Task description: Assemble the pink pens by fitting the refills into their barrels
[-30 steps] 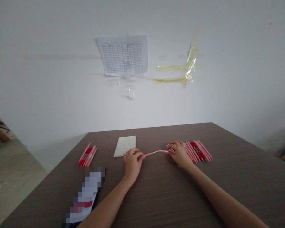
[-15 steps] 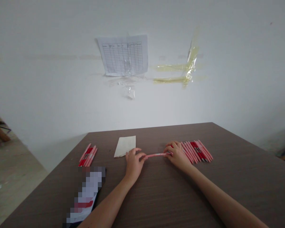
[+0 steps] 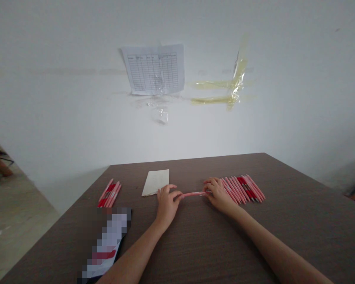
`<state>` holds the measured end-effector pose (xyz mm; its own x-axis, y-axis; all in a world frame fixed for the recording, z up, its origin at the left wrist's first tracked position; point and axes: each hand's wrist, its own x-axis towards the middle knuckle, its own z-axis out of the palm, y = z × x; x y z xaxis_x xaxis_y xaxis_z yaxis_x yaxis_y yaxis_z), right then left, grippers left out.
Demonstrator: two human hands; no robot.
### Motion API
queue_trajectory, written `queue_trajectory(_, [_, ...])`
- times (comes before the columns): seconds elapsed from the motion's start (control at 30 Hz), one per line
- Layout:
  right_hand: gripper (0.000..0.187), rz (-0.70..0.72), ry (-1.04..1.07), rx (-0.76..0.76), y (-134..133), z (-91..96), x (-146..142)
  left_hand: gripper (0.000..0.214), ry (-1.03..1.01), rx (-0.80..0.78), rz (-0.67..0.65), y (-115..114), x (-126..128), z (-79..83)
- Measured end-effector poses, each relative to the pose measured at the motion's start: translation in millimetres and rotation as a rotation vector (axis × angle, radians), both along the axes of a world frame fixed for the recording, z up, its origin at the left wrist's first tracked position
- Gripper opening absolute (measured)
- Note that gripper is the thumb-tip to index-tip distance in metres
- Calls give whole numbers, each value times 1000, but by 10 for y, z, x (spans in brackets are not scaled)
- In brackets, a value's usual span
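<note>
A pink pen (image 3: 193, 194) spans the space between my two hands, lying nearly level just over the table. My left hand (image 3: 167, 201) pinches its left end between thumb and fingers. At the other end, the fingers of my right hand (image 3: 218, 192) close on the pen, hiding that tip. Just right of my right hand lies a row of pink and red pens (image 3: 239, 189), side by side and slanted; the hand covers part of the row. A sheet of cream paper (image 3: 156, 181) lies behind my left hand.
A smaller group of pink and red pens (image 3: 110, 194) lies at the table's left side. Nearer me is a pixelated packet (image 3: 109, 244), partly behind my left forearm. The brown table (image 3: 201, 244) meets a white wall bearing a taped printed sheet (image 3: 155, 69).
My right hand has shifted slightly left along the pen, toward my left hand, uncovering a little more of the pen row. My left hand has barely moved.
</note>
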<state>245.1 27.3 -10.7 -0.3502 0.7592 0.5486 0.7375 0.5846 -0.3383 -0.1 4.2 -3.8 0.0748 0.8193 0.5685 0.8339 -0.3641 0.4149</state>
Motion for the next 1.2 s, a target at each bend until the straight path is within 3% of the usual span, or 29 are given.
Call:
queue_trajectory(0.5, [4, 36, -91, -58, -89, 81, -44, 5, -19, -20, 39, -22, 9, 27])
queue_trajectory(0.6, [11, 48, -96, -84, -101, 126, -28, 5, -16, -29, 53, -26, 6, 29])
queue_trajectory(0.77, [8, 34, -103, -54, -88, 146, -4, 5, -13, 0, 40, -7, -8, -10])
queue_trajectory(1.2, [20, 2, -93, -34, -64, 117, 9, 4, -42, 34, 38, 19, -10, -34])
